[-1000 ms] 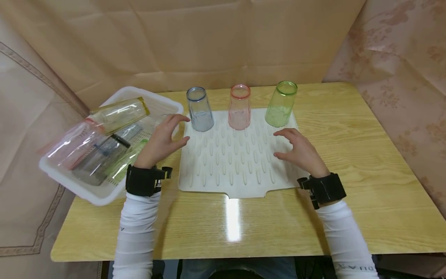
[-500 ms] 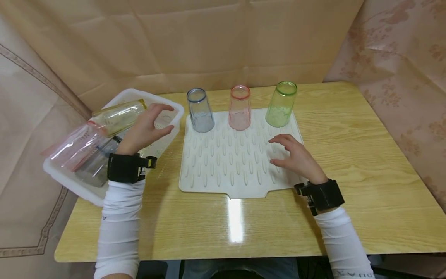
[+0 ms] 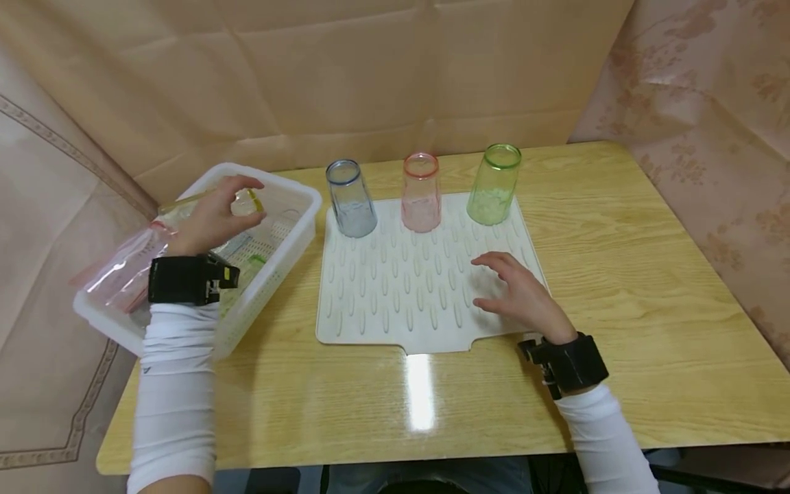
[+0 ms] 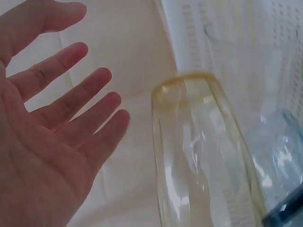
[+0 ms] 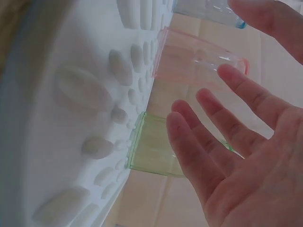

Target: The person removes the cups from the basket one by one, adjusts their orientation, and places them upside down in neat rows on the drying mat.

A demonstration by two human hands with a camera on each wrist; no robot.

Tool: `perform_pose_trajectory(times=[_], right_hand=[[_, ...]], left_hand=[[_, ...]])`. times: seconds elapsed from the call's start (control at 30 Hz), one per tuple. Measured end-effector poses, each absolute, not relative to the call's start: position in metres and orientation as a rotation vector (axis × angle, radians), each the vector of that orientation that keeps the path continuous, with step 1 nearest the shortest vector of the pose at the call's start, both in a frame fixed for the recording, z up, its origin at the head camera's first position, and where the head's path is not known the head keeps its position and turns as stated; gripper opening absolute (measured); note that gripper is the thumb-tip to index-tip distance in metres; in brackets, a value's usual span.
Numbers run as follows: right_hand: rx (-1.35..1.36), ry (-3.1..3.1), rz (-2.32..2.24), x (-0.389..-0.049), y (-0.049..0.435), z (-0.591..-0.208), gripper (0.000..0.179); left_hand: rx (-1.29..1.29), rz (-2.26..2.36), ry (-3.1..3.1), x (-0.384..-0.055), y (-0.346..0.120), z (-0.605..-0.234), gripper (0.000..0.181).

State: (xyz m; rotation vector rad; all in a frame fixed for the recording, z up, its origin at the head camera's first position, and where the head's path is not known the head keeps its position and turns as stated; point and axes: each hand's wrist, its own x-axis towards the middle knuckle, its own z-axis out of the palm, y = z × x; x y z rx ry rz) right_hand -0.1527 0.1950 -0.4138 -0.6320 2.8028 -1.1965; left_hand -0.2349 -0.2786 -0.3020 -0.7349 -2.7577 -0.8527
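Note:
My left hand point(image 3: 212, 216) hangs over the white basket point(image 3: 280, 267), fingers spread and holding nothing. Close beside it lies a yellow-rimmed clear glass point(image 4: 199, 151), partly hidden by the hand in the head view. A pink glass point(image 3: 132, 271) lies at the basket's left, and green-tinted glass shows under the wrist. My right hand point(image 3: 518, 295) hovers above the right part of the white drying mat point(image 3: 370, 302), fingers loosely bent and nothing in them. Along the mat's far edge stand a blue glass point(image 3: 353, 200), a pink glass point(image 3: 422, 193) and a green glass point(image 3: 494, 185).
The mat's surface has rows of raised oval ridges and a tab at its front edge. All of this rests on a wooden table point(image 3: 648, 295). A beige cloth point(image 3: 345, 75) hangs behind it, and patterned cloth hangs at the right.
My left hand has moved left from beside the blue glass to over the basket, near the yellow glass. The right hand has shifted slightly toward the front. The standing glasses stay put.

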Motion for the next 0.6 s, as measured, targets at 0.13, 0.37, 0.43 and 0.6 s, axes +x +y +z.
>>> perform_pose_trajectory(times=[0.13, 0.37, 0.43, 0.6], right_hand=[[-0.607, 2.801, -1.194, -0.148, 0.196, -0.416, 0.065], [-0.584, 2.823, -1.170, -0.142, 0.200, -0.418, 0.067], [-0.583, 2.837, -1.160, -0.140, 0.203, -0.418, 0.067], [-0.555, 2.863, -1.173, -0.137, 0.211, -0.414, 0.066]], left_hand=[[-0.726, -0.875, -2.768, -0.241, -0.290, -0.300, 0.045], [-0.672, -0.797, -2.867, -0.251, -0.306, -0.296, 0.045], [-0.648, -0.785, -2.905, -0.254, -0.310, -0.296, 0.046], [-0.593, -0.759, -2.996, -0.260, -0.318, -0.295, 0.050]])
